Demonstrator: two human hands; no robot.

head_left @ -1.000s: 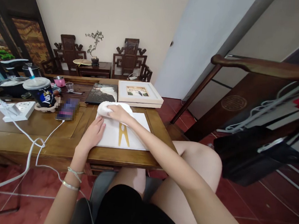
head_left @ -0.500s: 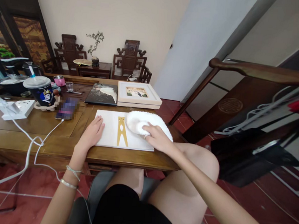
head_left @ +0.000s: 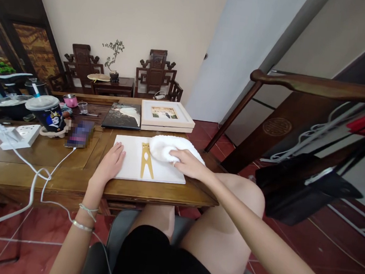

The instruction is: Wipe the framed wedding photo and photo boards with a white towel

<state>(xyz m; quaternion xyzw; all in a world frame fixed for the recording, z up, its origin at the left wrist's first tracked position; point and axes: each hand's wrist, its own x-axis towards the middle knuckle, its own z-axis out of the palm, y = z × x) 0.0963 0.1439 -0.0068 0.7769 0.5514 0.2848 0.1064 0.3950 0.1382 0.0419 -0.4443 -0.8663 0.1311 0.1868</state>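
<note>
Head view: my right hand (head_left: 189, 164) presses the white cloth (head_left: 168, 147) onto the white panel (head_left: 131, 166), left hand (head_left: 113, 163) flat, bracing; next wipe needs steady pressure.

A fluffy white cloth (head_left: 168, 147) lies on a flat white rectangular board (head_left: 130, 162) that bears a gold clothespin-shaped figure (head_left: 146, 163). Beneath them the worktop (head_left: 38, 157) is warm brown wood. Behind the board sit a cream picture frame (head_left: 167, 116) and a dark-covered book (head_left: 122, 115) with a pale shape printed on it. To the left stand a dark blue paper cup (head_left: 47, 113) with a cartoon figure, a white power strip (head_left: 19, 135) and a small pink pot (head_left: 70, 100). The floor tiles (head_left: 288, 246) are deep red.
</note>
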